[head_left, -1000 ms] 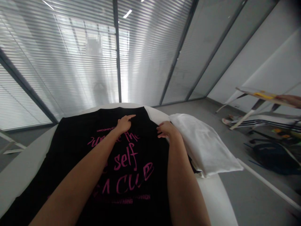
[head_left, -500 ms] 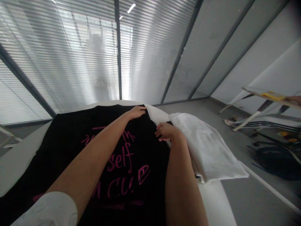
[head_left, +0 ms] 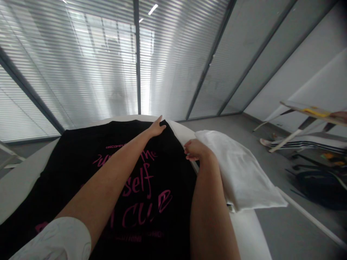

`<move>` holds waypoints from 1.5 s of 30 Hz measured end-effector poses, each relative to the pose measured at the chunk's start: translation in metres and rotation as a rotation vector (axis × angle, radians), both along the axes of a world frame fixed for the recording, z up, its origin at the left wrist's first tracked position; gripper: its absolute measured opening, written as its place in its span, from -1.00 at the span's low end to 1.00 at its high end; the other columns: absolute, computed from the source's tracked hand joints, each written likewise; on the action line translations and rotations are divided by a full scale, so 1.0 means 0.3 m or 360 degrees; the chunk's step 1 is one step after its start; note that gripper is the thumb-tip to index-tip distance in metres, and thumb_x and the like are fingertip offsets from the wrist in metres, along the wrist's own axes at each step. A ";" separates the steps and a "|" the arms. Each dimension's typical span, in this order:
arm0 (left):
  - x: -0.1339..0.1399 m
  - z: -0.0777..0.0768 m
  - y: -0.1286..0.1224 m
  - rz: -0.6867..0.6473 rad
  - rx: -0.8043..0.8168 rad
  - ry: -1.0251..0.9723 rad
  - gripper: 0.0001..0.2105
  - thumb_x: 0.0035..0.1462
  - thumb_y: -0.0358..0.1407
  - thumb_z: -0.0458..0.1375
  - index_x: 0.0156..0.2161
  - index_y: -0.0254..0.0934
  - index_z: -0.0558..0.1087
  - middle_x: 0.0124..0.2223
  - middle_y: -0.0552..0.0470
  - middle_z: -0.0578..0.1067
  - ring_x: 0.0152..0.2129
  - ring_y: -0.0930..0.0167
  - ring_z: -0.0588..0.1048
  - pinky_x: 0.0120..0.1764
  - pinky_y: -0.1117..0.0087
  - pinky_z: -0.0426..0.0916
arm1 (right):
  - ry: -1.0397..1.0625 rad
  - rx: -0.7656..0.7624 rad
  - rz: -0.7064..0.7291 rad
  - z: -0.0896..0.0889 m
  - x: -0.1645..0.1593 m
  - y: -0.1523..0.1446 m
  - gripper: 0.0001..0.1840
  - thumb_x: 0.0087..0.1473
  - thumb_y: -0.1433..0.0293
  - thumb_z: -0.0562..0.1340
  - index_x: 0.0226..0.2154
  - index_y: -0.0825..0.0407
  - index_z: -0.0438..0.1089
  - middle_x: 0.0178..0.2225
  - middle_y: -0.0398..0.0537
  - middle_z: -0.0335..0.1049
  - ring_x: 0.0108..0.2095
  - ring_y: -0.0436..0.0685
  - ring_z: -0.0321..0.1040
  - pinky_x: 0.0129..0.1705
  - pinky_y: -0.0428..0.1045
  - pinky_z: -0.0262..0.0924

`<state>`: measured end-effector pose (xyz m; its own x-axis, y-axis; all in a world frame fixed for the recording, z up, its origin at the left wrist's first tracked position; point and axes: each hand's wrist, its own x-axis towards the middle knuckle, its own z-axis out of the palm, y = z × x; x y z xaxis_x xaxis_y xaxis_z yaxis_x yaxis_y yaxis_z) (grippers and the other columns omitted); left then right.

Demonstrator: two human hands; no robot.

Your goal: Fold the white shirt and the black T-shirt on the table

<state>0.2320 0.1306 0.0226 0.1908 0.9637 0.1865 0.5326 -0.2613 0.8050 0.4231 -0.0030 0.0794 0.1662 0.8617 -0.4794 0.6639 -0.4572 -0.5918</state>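
A black T-shirt (head_left: 168,169) with pink lettering lies spread over a white rounded table (head_left: 187,133). At its far right corner is my left hand (head_left: 156,128), thumb and forefinger apart, the forefinger pointing past the cloth's far edge. My left forearm crosses the print and hides part of the words. Beside the shirt's right edge, my right hand (head_left: 195,148) has its fingers curled in; whether any cloth is in them is hidden. A folded white cloth item (head_left: 241,173) lies just right of my right wrist and overhangs the table's edge.
Glass panels with blinds (head_left: 173,65) stand behind the table. A person's silhouette shows faintly through them. To the right, another table (head_left: 306,108) has a yellow item on it and a person's hand at its edge. A dark bag (head_left: 320,187) rests on the floor.
My left hand has shifted slightly left, its forefinger now lifted away from the thumb. My right hand has moved a little right, off the shirt's edge. A black bit of cloth behind it no longer shows.
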 end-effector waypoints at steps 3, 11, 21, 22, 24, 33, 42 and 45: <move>0.000 0.000 -0.018 0.0084 0.0128 0.0258 -0.39 0.22 -0.28 0.02 0.34 -0.35 0.06 0.29 -0.23 0.22 0.22 0.25 0.21 0.21 0.24 0.10 | 0.0071 -0.0034 -0.0015 -0.009 -0.004 0.009 -0.66 0.23 0.35 0.14 0.03 0.13 0.22 -0.48 -0.03 0.45 -0.66 0.02 0.38 -0.58 -0.08 0.34; -0.028 0.015 -0.199 -0.0107 0.0504 0.0963 -0.57 0.24 -0.15 -0.04 0.18 -0.09 0.37 0.23 -0.11 0.28 0.17 0.16 0.22 0.21 0.05 0.03 | 0.0167 -0.0149 -0.0027 -0.016 -0.023 0.002 -0.74 0.23 0.44 0.12 -0.02 0.14 0.24 -0.36 0.02 0.50 -0.65 -0.01 0.38 -0.65 -0.14 0.26; -0.115 -0.053 -0.305 -0.0277 0.0302 0.1068 -0.44 0.26 0.03 -0.15 0.32 -0.04 0.13 0.37 -0.06 0.11 0.31 0.13 0.00 0.26 0.00 -0.14 | -0.0158 0.0593 0.0236 -0.010 -0.068 0.038 -0.80 0.19 0.31 0.16 -0.20 0.08 0.37 -0.39 -0.04 0.49 -0.50 -0.02 0.40 -0.48 -0.15 0.24; -0.117 -0.056 -0.306 -0.0275 0.0318 0.1064 -0.44 0.26 0.02 -0.14 0.31 -0.05 0.14 0.36 -0.08 0.11 0.30 0.13 0.01 0.25 -0.01 -0.13 | -0.0164 0.0689 0.0316 -0.011 -0.084 0.040 -0.80 0.19 0.30 0.16 -0.21 0.07 0.38 -0.40 -0.05 0.49 -0.47 -0.02 0.41 -0.45 -0.16 0.23; -0.117 -0.057 -0.308 -0.0244 0.0339 0.1058 -0.46 0.27 -0.01 -0.13 0.31 -0.06 0.16 0.35 -0.08 0.13 0.30 0.13 0.04 0.25 -0.01 -0.11 | -0.0148 0.0663 0.0514 -0.012 -0.112 0.036 -0.81 0.19 0.29 0.17 -0.28 0.07 0.40 -0.42 -0.08 0.48 -0.46 -0.04 0.38 -0.45 -0.18 0.19; -0.119 -0.057 -0.324 -0.0126 0.0357 0.1028 -0.51 0.27 -0.07 -0.12 0.26 -0.06 0.24 0.33 -0.03 0.19 0.28 0.17 0.10 0.25 0.02 -0.06 | -0.0375 -0.0246 0.0904 0.023 -0.132 -0.032 -0.81 0.02 0.31 0.33 -0.48 0.09 0.40 -0.53 -0.16 0.37 -0.61 -0.09 0.24 -0.62 -0.18 0.00; -0.128 -0.057 -0.328 -0.0145 0.0395 0.1060 -0.47 0.27 -0.04 -0.13 0.29 -0.09 0.20 0.33 -0.10 0.18 0.28 0.14 0.09 0.24 -0.01 -0.05 | -0.0298 0.0388 0.0797 -0.031 -0.121 0.032 -0.82 0.12 0.28 0.21 -0.34 0.06 0.42 -0.45 -0.10 0.44 -0.47 0.00 0.35 -0.44 -0.14 0.18; -0.127 -0.050 -0.342 -0.0076 0.0445 0.1075 -0.49 0.28 -0.08 -0.14 0.28 -0.13 0.21 0.30 -0.12 0.23 0.25 0.14 0.15 0.23 0.00 -0.03 | -0.0351 0.0801 0.0546 -0.079 -0.153 0.056 -0.65 0.21 0.21 0.11 -0.02 0.02 0.36 -0.10 0.01 0.46 -0.11 0.10 0.39 -0.09 -0.04 0.24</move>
<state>0.1938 0.0279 0.0076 0.3918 0.8852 0.2510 0.8723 -0.4441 0.2047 0.3773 0.0138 0.0557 -0.1103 0.9938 0.0108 0.8534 0.1002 -0.5115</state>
